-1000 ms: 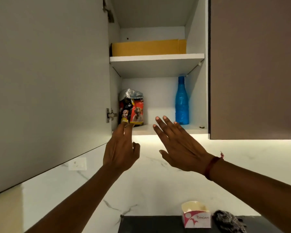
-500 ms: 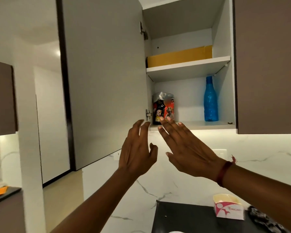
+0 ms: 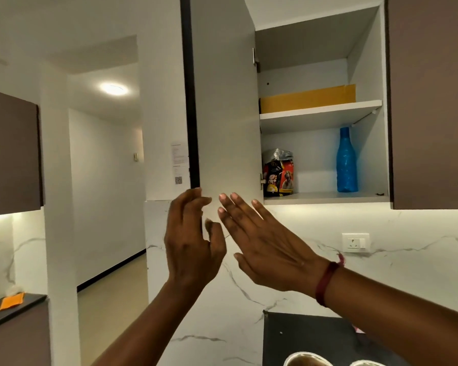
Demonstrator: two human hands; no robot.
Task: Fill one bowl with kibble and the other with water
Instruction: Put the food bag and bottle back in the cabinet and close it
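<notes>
A red and black kibble bag (image 3: 278, 174) with a dog picture stands at the left of the open wall cupboard's lower shelf (image 3: 325, 198). A blue water bottle (image 3: 346, 161) stands at the shelf's right. My left hand (image 3: 192, 241) is raised below the open cupboard door (image 3: 225, 101), its fingers loosely bent and its fingertips near the door's bottom corner. My right hand (image 3: 265, 245) is flat with straight fingers, just right of the left one, holding nothing. Two metal bowls (image 3: 307, 360) peek in at the bottom edge on the dark counter (image 3: 310, 334).
A yellow flat box (image 3: 307, 100) lies on the upper shelf. A closed brown cupboard door (image 3: 431, 101) is at the right. A wall socket (image 3: 355, 243) sits on the marble backsplash. A hallway opens at the left beside another counter (image 3: 13, 307).
The view has swung left and the cupboard door has swung wider open. Both hands have moved left, away from the kibble bag, to below the door's bottom edge.
</notes>
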